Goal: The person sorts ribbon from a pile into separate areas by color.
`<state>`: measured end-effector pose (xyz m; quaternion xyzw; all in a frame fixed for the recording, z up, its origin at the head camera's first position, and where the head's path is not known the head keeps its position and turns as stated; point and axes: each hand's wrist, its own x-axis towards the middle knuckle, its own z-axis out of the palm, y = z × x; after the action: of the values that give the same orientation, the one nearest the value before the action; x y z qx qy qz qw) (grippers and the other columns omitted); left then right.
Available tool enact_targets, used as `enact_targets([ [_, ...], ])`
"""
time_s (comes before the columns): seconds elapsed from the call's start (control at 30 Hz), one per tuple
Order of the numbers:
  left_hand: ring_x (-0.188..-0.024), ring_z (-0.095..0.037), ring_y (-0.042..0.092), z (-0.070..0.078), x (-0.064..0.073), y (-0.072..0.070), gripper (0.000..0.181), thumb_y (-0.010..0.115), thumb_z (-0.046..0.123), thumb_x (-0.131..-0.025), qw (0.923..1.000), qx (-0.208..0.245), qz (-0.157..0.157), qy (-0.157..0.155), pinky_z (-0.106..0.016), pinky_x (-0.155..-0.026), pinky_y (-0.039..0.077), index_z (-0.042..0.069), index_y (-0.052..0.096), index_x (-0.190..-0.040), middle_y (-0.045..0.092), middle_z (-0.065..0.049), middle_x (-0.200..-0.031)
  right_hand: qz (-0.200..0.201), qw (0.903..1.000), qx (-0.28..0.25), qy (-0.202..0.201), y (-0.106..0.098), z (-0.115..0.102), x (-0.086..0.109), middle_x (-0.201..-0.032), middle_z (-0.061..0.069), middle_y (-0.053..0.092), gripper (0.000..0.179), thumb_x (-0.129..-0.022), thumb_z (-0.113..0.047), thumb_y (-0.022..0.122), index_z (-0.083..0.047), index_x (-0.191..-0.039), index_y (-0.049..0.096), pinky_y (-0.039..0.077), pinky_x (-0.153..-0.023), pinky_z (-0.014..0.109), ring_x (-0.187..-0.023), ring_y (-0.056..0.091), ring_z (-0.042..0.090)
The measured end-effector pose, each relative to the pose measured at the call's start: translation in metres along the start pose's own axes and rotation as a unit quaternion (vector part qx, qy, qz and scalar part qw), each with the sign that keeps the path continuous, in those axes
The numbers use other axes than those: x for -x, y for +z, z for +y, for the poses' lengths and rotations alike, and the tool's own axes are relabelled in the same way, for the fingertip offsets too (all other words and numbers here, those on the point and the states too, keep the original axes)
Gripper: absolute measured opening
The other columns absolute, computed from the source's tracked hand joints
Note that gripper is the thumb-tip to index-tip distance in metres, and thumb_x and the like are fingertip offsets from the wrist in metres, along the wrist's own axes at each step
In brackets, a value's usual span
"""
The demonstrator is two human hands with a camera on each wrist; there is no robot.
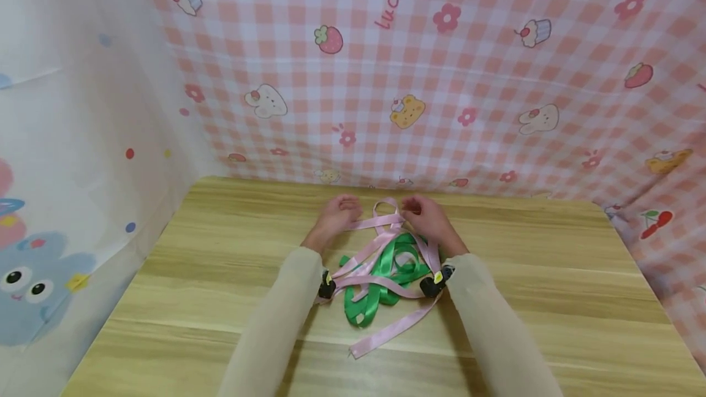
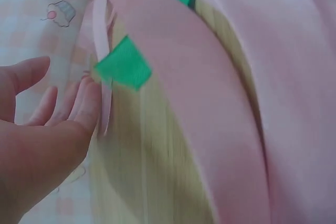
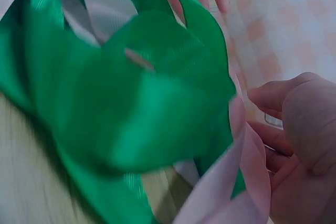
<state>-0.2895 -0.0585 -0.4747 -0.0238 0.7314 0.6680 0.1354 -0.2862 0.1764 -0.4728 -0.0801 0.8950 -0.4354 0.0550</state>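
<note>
A loose heap of green ribbon and pink ribbon lies between my forearms on the wooden table. Beyond the heap, a pink strip and a small upright pink loop stand between my hands. My left hand is at the strip's left end; in the left wrist view its thumb is spread from its extended fingers, fingertips right beside the narrow pink strip. My right hand is just right of the loop. The right wrist view shows its thumb and fingers apart, with pink ribbon beside the fingers.
The wooden table spreads out on both sides. A pink checked cloth hangs behind its far edge, and a white printed cloth hangs at the left. Black wrist cameras sit over the ribbon heap.
</note>
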Motion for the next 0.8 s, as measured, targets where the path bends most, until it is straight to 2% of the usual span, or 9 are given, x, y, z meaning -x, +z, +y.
enact_targets([
  [0.1, -0.117, -0.034, 0.060, 0.000, -0.002, 0.007, 0.050, 0.061, 0.000, -0.091, 0.9999, -0.008, -0.003, -0.008, -0.038, -0.098, 0.051, -0.001, 0.047, -0.140, 0.059, -0.023, -0.132, -0.009, 0.9997, -0.021, -0.001, 0.006, -0.004, -0.005, -0.128, 0.025, 0.060, 0.040, -0.097, -0.011, 0.061, 0.003, -0.133, 0.053, 0.047, -0.100, 0.050, -0.119, 0.058, 0.039],
  [0.2, -0.108, -0.031, 0.063, 0.000, -0.002, 0.012, 0.054, 0.062, 0.001, -0.089, 0.9997, -0.018, -0.014, -0.010, -0.037, -0.093, 0.053, -0.001, 0.045, -0.140, 0.059, -0.021, -0.130, -0.020, 0.9980, -0.060, 0.007, 0.012, -0.006, -0.006, -0.128, 0.028, 0.060, 0.044, -0.096, -0.007, 0.062, 0.004, -0.136, 0.048, 0.053, -0.092, 0.046, -0.115, 0.060, 0.039],
  [0.33, -0.083, -0.021, 0.061, -0.001, -0.001, 0.019, 0.059, 0.063, 0.000, -0.085, 0.9990, -0.011, -0.022, -0.038, -0.030, -0.073, 0.054, 0.000, 0.044, -0.142, 0.062, -0.013, -0.111, -0.019, 0.9929, -0.113, 0.032, 0.020, -0.005, -0.004, -0.120, 0.029, 0.063, 0.042, -0.095, -0.002, 0.062, 0.005, -0.134, 0.049, 0.058, -0.077, 0.033, -0.101, 0.067, 0.035],
  [0.47, -0.062, -0.014, 0.052, -0.001, 0.003, 0.028, 0.066, 0.064, -0.004, -0.080, 0.9982, -0.006, -0.012, -0.059, -0.023, -0.054, 0.045, 0.001, 0.042, -0.143, 0.059, -0.010, -0.086, 0.008, 0.9900, -0.127, 0.061, 0.027, -0.005, 0.000, -0.104, 0.020, 0.069, 0.036, -0.091, -0.003, 0.067, 0.004, -0.124, 0.056, 0.052, -0.067, 0.022, -0.082, 0.066, 0.019],
  [0.53, -0.059, -0.013, 0.049, -0.001, 0.005, 0.032, 0.067, 0.066, -0.005, -0.078, 0.9983, -0.026, 0.006, -0.052, -0.022, -0.050, 0.042, -0.001, 0.044, -0.141, 0.059, -0.011, -0.087, 0.014, 0.9885, -0.131, 0.074, 0.030, -0.006, 0.002, -0.093, 0.014, 0.068, 0.034, -0.088, -0.004, 0.070, 0.004, -0.119, 0.057, 0.047, -0.064, 0.021, -0.076, 0.060, 0.014],
  [0.6, -0.063, -0.013, 0.050, -0.001, 0.007, 0.037, 0.065, 0.069, -0.003, -0.078, 0.9966, -0.065, 0.030, -0.041, -0.021, -0.052, 0.043, -0.001, 0.047, -0.138, 0.062, -0.015, -0.098, 0.021, 0.9886, -0.122, 0.086, 0.034, -0.009, 0.004, -0.085, 0.006, 0.062, 0.031, -0.087, -0.007, 0.073, 0.002, -0.113, 0.058, 0.045, -0.062, 0.022, -0.071, 0.055, 0.012],
  [0.67, -0.069, -0.016, 0.054, 0.000, 0.009, 0.041, 0.062, 0.073, -0.001, -0.077, 0.9916, -0.112, 0.053, -0.038, -0.022, -0.054, 0.045, 0.000, 0.051, -0.135, 0.062, -0.018, -0.110, 0.029, 0.9911, -0.092, 0.092, 0.036, -0.013, 0.006, -0.082, 0.004, 0.058, 0.031, -0.086, -0.010, 0.074, 0.001, -0.110, 0.059, 0.044, -0.061, 0.025, -0.070, 0.053, 0.014],
  [0.73, -0.078, -0.019, 0.057, 0.001, 0.010, 0.045, 0.060, 0.074, 0.001, -0.077, 0.9859, -0.147, 0.069, -0.040, -0.023, -0.058, 0.047, 0.002, 0.054, -0.133, 0.061, -0.018, -0.120, 0.042, 0.9943, -0.036, 0.091, 0.037, -0.017, 0.008, -0.082, 0.005, 0.058, 0.030, -0.084, -0.013, 0.076, -0.001, -0.107, 0.061, 0.044, -0.063, 0.028, -0.072, 0.054, 0.018],
  [0.8, -0.082, -0.022, 0.059, 0.001, 0.010, 0.047, 0.058, 0.074, 0.003, -0.076, 0.9830, -0.162, 0.075, -0.043, -0.024, -0.059, 0.047, 0.004, 0.055, -0.131, 0.062, -0.019, -0.122, 0.052, 0.9942, 0.012, 0.093, 0.038, -0.020, 0.009, -0.085, 0.008, 0.061, 0.029, -0.082, -0.015, 0.075, -0.003, -0.105, 0.062, 0.045, -0.066, 0.032, -0.076, 0.056, 0.022],
])
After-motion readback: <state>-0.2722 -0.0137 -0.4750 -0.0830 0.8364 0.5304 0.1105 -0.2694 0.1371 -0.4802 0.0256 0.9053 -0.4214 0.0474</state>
